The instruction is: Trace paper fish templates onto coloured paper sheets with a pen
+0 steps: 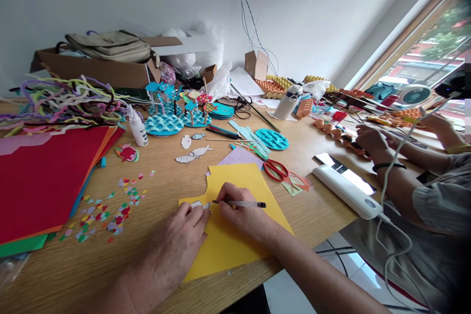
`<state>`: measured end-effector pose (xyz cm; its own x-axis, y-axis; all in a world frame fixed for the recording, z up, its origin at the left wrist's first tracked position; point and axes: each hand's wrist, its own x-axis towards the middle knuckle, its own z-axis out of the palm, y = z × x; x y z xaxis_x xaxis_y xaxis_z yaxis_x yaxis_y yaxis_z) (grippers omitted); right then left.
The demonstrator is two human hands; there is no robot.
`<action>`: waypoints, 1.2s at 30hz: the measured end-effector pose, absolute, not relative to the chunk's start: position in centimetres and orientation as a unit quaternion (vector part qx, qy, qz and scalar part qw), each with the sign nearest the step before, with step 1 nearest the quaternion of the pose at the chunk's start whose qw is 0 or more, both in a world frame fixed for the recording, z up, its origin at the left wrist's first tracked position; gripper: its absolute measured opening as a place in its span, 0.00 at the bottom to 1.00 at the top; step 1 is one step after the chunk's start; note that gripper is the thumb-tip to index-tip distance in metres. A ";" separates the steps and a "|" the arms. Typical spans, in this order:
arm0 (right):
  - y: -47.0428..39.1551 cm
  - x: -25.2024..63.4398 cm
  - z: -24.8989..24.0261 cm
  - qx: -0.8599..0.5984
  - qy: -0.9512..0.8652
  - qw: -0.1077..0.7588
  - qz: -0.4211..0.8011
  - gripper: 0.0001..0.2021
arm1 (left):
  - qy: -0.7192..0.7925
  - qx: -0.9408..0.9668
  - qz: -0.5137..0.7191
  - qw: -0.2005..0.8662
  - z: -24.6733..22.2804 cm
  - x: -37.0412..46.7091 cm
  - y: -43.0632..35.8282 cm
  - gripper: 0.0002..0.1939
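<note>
A yellow paper sheet (253,240) lies at the front edge of the table. On its upper left part is a small white fish cutout (206,205), partly hidden under the fingertips of my left hand (184,235), which press it flat. My right hand (243,213) is closed around a black-capped pen (248,203), its tip at the cutout's right end. Behind the sheet lie more white fish cutouts (186,142) and a purple paper (239,156). Red-handled scissors (275,170) rest beyond the sheet's upper right corner.
Coloured sheets (47,181) and paper confetti (117,216) lie left. A glue bottle (137,126) stands near blue wave bases (164,125). At right are a white power strip (346,191) and another person's hands (371,140). Pipe cleaners (69,100) are piled at back left.
</note>
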<state>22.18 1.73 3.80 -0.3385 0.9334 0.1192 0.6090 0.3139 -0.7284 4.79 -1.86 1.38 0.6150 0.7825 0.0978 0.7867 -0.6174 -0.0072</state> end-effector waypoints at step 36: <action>0.9 21.9 3.2 -0.509 -0.753 0.300 0.292 0.07 | -0.444 -0.896 0.001 -0.019 1.9 4.8 -1.8 0.20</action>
